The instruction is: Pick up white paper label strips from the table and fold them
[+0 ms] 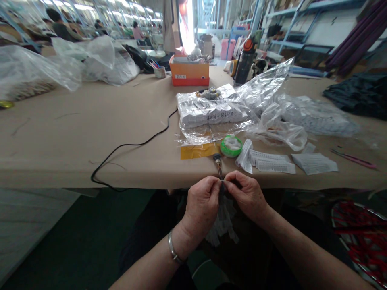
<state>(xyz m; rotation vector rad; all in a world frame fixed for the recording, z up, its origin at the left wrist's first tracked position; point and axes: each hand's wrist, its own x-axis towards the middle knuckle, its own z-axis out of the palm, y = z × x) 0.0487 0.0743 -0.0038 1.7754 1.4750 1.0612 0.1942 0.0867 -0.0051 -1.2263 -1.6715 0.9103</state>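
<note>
My left hand (202, 201) and my right hand (246, 195) meet just off the table's front edge, each with thumb and forefinger closed in a pinch. Between the fingertips is the top of a bunch of thin white strips (223, 221), which hangs down over my lap. The exact spot where the fingers grip is too small to make out. Right at the fingertips ends the metal tip of a soldering iron (217, 160), which lies at the table edge and points toward me. Beyond it are a green-rimmed round dish (231, 146) with whitish stuff inside and a strip of yellow-brown tape (198, 151).
Printed label strips (272, 162) lie to the right, near pink-handled tweezers (353, 158). Plastic-wrapped white bundles (217, 112) sit behind. A black cord (136, 143) loops leftward. An orange box (190, 72) and a dark bottle (242, 64) stand farther back. A red-filled basket (363, 237) is low right.
</note>
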